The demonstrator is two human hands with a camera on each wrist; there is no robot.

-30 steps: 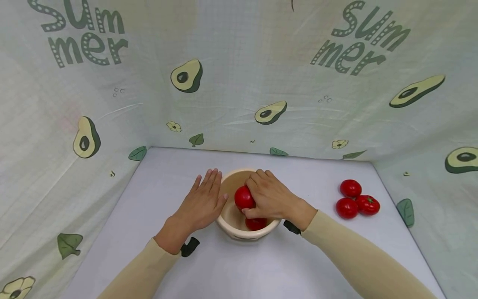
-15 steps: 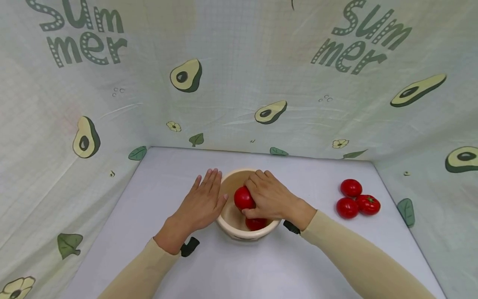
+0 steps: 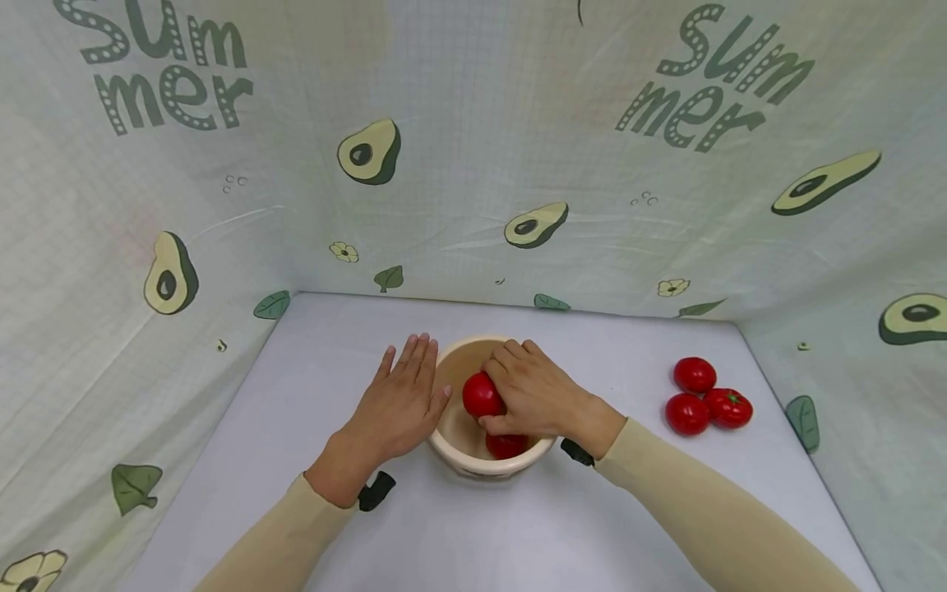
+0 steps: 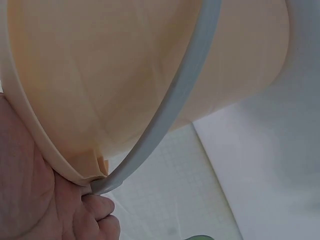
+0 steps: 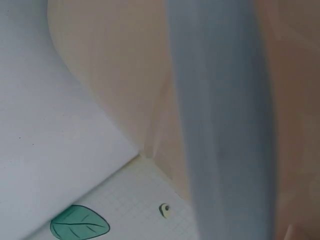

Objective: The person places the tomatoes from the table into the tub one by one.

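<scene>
A cream bucket [image 3: 482,469] stands at the middle of the table. My right hand [image 3: 536,390] reaches over its right side and grips a red tomato [image 3: 481,396] inside it. Under that hand, a second tomato [image 3: 506,446] lies low in the bucket, partly covered. My left hand [image 3: 399,399] rests against the left rim, fingers straight and palm down. The left wrist view shows this hand [image 4: 45,195] touching the rim beside the end of the bucket's grey handle [image 4: 165,110]. In the right wrist view the handle [image 5: 225,125] hides most of the work.
Three more tomatoes [image 3: 687,413] sit grouped at the right of the white table [image 3: 355,329]. A cloth [image 3: 444,164] printed with avocados, leaves and lettering hangs behind the table and along both sides.
</scene>
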